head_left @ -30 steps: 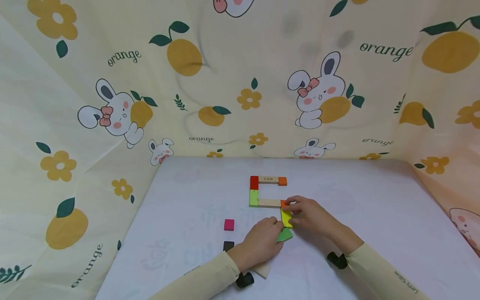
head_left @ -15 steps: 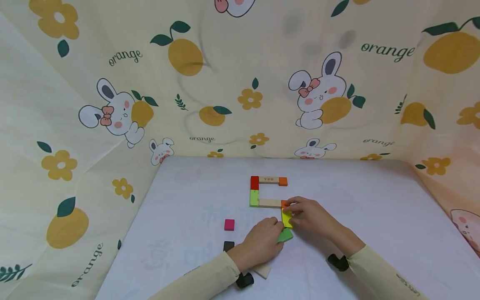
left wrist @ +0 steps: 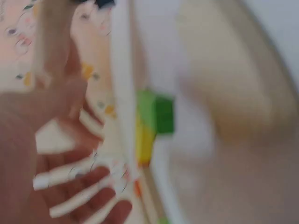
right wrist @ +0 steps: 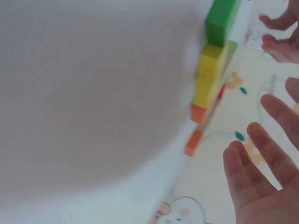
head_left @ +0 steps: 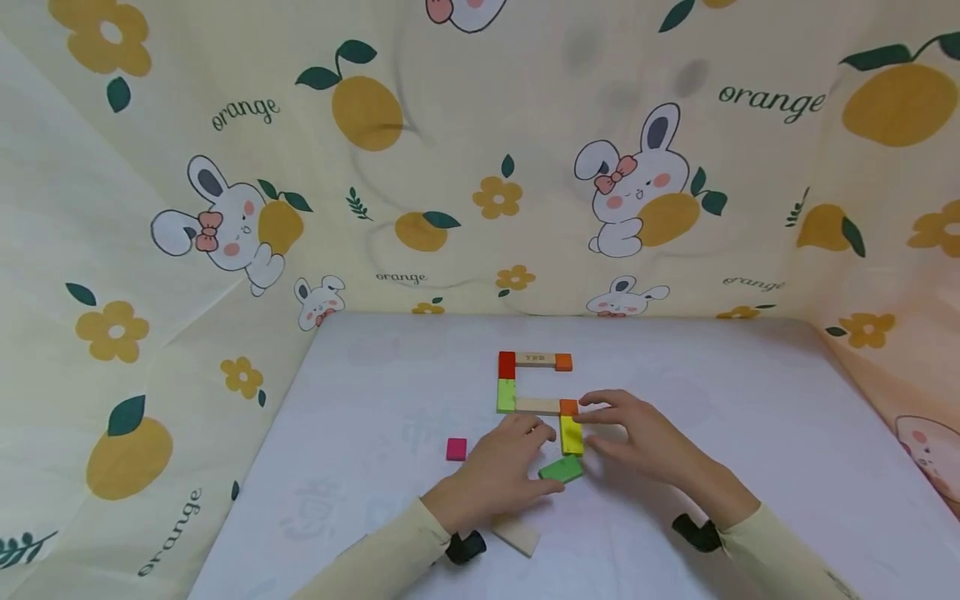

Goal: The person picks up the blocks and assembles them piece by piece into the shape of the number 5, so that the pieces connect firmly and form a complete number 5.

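A green block [head_left: 561, 469] lies at a slant on the white table, just below the upright yellow block [head_left: 572, 435]. The left hand [head_left: 495, 467] is spread to the left of the green block, with its thumb near that block's lower edge and nothing in its grip. To the right of the yellow block, the right hand [head_left: 637, 433] has its fingers apart, their tips close to it; whether they touch it cannot be told. Above the yellow block sits a small orange block [head_left: 569, 407], joined to a plain wooden block [head_left: 537, 406]. Both wrist views show spread fingers; the left one is blurred.
A light green block [head_left: 506, 396], a red block [head_left: 507, 365], a lettered wooden block [head_left: 535, 359] and another orange block [head_left: 564, 362] continue the line. A pink block [head_left: 456, 449] lies left of the left hand, and a pale wooden piece [head_left: 517, 536] lies below it.
The left hand has let go of the green block and moved left, leaving it more tilted and fully visible. The right hand's fingers have opened and drawn slightly right, off the yellow block.
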`<state>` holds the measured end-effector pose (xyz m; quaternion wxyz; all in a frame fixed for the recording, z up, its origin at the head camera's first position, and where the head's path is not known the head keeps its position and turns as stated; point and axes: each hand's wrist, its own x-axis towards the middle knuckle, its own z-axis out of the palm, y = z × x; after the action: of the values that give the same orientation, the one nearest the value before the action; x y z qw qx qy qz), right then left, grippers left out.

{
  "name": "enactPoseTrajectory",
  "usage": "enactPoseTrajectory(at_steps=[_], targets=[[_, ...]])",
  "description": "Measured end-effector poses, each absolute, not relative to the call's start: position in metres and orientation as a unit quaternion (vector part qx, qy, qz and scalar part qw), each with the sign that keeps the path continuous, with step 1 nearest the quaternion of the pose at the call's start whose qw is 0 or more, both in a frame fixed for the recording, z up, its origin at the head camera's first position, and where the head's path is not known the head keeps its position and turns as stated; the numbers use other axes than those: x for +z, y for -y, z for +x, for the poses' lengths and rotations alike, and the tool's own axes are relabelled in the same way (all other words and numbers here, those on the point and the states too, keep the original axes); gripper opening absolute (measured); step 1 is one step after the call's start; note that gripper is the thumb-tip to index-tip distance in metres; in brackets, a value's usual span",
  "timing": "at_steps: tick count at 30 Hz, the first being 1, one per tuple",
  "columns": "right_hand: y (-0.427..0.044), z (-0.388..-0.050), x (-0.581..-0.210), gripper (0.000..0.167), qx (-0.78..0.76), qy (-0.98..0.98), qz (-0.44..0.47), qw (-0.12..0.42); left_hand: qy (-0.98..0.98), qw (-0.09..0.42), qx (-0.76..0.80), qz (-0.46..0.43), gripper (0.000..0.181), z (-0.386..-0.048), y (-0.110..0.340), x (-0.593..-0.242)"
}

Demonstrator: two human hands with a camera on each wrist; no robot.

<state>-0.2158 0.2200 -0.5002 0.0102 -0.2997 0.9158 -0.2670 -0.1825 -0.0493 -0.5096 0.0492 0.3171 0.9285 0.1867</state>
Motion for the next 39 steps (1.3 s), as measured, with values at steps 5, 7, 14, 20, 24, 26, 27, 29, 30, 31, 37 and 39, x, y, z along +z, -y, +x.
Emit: enactPoseTrajectory(at_steps=[5,7,14,20,24,26,27,29,30,31,37,39], targets=[[-0.22,-0.199,-0.491,0.033,-0.247,-0.914,-0.319,0.034,-0.898,0.086,0.197,0.384,0.051,-0.179,0.082,-0.494],[-0.219,-0.192,-0.492,0.034,-0.233,-0.91,-0.339,0.045,-0.888,0.108,0.191,0.404,0.047,-0.173,0.091,-0.496],[-0.208,-0.183,-0.499,0.033,-0.198,-0.895,-0.394,0.067,-0.864,0.108,0.175,0.46,0.034,-0.153,0.104,-0.521],[-0.205,-0.184,-0.5,0.029,-0.18,-0.897,-0.397,0.079,-0.857,0.116,0.181,0.469,0.032,-0.149,0.099,-0.525],[-0.203,-0.184,-0.499,0.028,-0.172,-0.899,-0.391,0.092,-0.857,0.133,0.171,0.468,0.03,-0.147,0.097,-0.522],[-0.204,-0.184,-0.499,0.028,-0.172,-0.899,-0.39,0.097,-0.856,0.138,0.164,0.47,0.03,-0.148,0.095,-0.522],[-0.204,-0.184,-0.499,0.028,-0.171,-0.9,-0.39,0.098,-0.856,0.138,0.162,0.472,0.029,-0.148,0.094,-0.522],[-0.204,-0.184,-0.498,0.029,-0.168,-0.899,-0.391,0.1,-0.854,0.136,0.16,0.477,0.029,-0.148,0.094,-0.523],[-0.204,-0.183,-0.498,0.029,-0.168,-0.899,-0.392,0.099,-0.853,0.135,0.159,0.479,0.028,-0.148,0.093,-0.523],[-0.204,-0.183,-0.497,0.029,-0.167,-0.899,-0.394,0.099,-0.852,0.133,0.158,0.481,0.028,-0.148,0.093,-0.522],[-0.205,-0.184,-0.501,0.031,-0.159,-0.899,-0.397,0.095,-0.849,0.139,0.156,0.485,0.027,-0.148,0.092,-0.519],[-0.205,-0.184,-0.502,0.031,-0.158,-0.899,-0.398,0.093,-0.85,0.142,0.158,0.482,0.027,-0.149,0.092,-0.519]])
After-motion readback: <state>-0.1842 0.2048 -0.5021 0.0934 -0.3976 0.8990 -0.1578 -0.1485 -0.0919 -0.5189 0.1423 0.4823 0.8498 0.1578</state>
